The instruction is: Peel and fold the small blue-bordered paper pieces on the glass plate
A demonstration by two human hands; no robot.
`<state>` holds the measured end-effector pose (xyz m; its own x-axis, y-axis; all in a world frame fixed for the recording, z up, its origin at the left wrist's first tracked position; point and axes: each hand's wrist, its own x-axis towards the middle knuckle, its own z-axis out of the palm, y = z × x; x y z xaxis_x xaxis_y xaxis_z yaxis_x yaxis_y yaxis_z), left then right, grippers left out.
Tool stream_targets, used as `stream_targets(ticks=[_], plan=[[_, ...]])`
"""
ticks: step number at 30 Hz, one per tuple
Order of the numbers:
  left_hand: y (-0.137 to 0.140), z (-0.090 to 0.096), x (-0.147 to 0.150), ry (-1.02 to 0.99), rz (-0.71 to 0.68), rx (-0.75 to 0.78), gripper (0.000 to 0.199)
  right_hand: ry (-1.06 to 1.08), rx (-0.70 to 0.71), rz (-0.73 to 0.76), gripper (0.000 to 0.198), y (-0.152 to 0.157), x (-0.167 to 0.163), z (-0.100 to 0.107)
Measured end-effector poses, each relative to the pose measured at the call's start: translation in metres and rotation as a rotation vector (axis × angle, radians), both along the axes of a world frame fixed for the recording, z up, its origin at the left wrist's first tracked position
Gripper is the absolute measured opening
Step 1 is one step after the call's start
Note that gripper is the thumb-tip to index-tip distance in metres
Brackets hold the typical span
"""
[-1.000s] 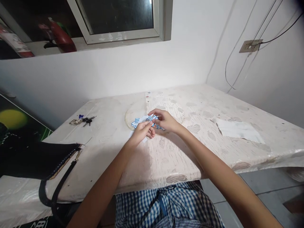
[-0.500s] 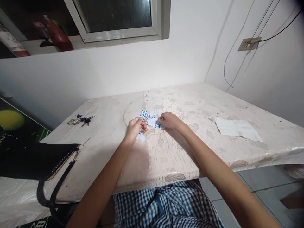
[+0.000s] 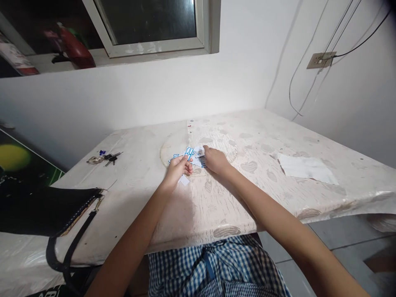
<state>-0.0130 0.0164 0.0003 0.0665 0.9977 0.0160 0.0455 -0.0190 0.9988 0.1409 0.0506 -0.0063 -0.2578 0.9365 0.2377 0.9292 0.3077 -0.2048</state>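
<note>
My left hand [image 3: 178,169] is closed in a pinch on a small white card with blue print [image 3: 189,152], which sticks up past the fingertips. Just to the right, my right hand [image 3: 216,160] pinches a small white paper piece with dark marks [image 3: 199,152]. Between and under the hands lie several more white pieces with blue print, partly covered by the fingers. One plain white piece [image 3: 184,180] rests on the tablecloth below my left hand.
A bunch of keys [image 3: 110,157] lies at the left of the table [image 3: 222,206]. Nearer is a black bag [image 3: 46,210] with a strap hanging down. A white cloth or paper [image 3: 306,168] lies at the right. The wall [image 3: 148,90] stands behind.
My right hand has shifted slightly and now lifts a white piece with dark marks near its fingertips. The card in my left hand has tilted to the right.
</note>
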Motion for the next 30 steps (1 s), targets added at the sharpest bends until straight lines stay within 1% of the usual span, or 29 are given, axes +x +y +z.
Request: stream_targets(ticks=[3, 6, 8, 10, 14, 15, 17, 20, 22, 25, 28, 30], plan=[[0.001, -0.002, -0.001, 0.005, -0.003, -0.006, 0.030, -0.008, 0.071, 0.011, 0.052, 0.003, 0.006, 0.002], [0.003, -0.003, -0.001, 0.007, -0.008, -0.011, 0.032, 0.077, 0.123, 0.015, 0.060, 0.009, 0.014, 0.002], [0.003, -0.004, -0.002, 0.006, -0.010, -0.012, 0.032, 0.212, 0.144, 0.037, 0.057, 0.013, 0.018, 0.002], [0.003, -0.004, -0.002, 0.004, -0.002, -0.022, 0.031, 0.387, 0.143, 0.065, 0.050, 0.017, 0.018, 0.002], [0.002, -0.003, 0.000, -0.005, 0.016, -0.056, 0.028, 0.711, 0.078, 0.124, 0.038, 0.022, 0.013, 0.001], [0.002, -0.002, 0.001, -0.006, 0.015, -0.063, 0.028, 0.770, 0.066, 0.143, 0.035, 0.022, 0.012, 0.001], [0.001, -0.001, 0.002, -0.003, 0.010, -0.075, 0.027, 0.858, 0.088, 0.181, 0.030, 0.021, 0.011, 0.002], [0.000, 0.000, 0.004, 0.007, 0.009, -0.084, 0.025, 0.952, 0.145, 0.265, 0.031, 0.018, 0.011, 0.005], [0.000, 0.000, 0.004, 0.012, 0.012, -0.087, 0.024, 1.018, 0.093, 0.351, 0.034, 0.016, 0.011, 0.007], [0.000, 0.001, 0.005, 0.010, 0.011, -0.086, 0.024, 1.174, -0.072, 0.445, 0.034, 0.013, 0.009, 0.010], [-0.001, 0.001, 0.004, 0.012, 0.009, -0.080, 0.024, 1.354, -0.232, 0.477, 0.030, 0.009, 0.007, 0.012], [0.000, 0.000, 0.004, 0.020, 0.011, -0.073, 0.024, 1.411, -0.316, 0.486, 0.024, 0.005, 0.006, 0.013]])
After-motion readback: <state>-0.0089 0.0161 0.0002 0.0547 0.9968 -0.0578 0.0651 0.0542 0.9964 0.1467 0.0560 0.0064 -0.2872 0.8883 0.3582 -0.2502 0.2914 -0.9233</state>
